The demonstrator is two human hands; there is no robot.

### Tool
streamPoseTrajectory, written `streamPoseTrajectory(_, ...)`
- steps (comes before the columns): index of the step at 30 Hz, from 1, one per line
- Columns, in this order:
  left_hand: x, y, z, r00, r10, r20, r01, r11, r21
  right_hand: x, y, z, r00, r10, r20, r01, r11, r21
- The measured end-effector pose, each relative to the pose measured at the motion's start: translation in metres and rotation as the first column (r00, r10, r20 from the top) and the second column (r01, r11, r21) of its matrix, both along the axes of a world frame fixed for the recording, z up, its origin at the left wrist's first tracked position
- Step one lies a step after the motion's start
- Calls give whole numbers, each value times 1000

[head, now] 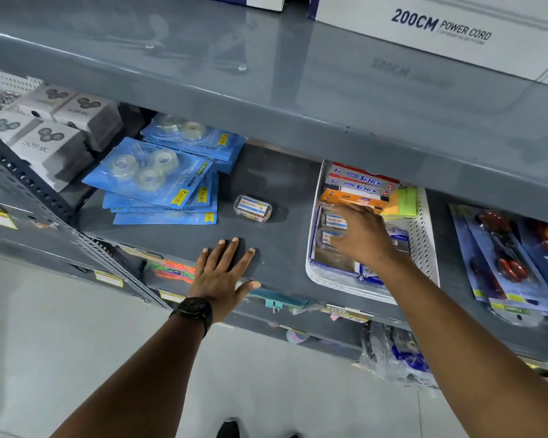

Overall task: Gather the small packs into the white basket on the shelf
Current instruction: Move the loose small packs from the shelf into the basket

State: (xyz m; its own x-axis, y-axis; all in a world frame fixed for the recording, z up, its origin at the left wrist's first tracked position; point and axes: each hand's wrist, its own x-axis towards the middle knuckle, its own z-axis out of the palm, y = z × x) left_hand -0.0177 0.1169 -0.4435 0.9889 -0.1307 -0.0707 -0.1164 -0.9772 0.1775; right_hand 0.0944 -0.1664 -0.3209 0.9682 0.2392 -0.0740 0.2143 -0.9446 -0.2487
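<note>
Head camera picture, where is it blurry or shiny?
Head view: the right hand in the white basket is motion-blurred; the small pack on the shelf is sharp; the upper shelf is glossy with reflections; wide-angle bending at the edges.

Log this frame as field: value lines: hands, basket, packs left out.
left hand: flat on the shelf, palm down, holding nothing
right hand: inside the white basket, over small packs; grip unclear
pack left out: one clear small pack alone on the shelf, between the blue tape cards and the basket
</note>
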Motion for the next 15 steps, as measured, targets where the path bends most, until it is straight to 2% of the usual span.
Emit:
streamPoseTrajectory(3,0,0,0,1000,-3,2,3,1000,-3,6,31,12,996,28,83,-45,978,202)
streamPoseTrajectory(5,0,0,-1,1000,-2,4,2,1000,-1,14,60,14,989,84,118,-111,965,239)
streamPoseTrajectory(10,1,1,-4,1000,-3,0,3,1000,11,37,125,-2,973,232,9,-232,972,40)
streamPoseTrajectory(15,2,0,-4,1000,4,12,-4,1000,13,51,151,-32,964,251,-88,-262,952,-155)
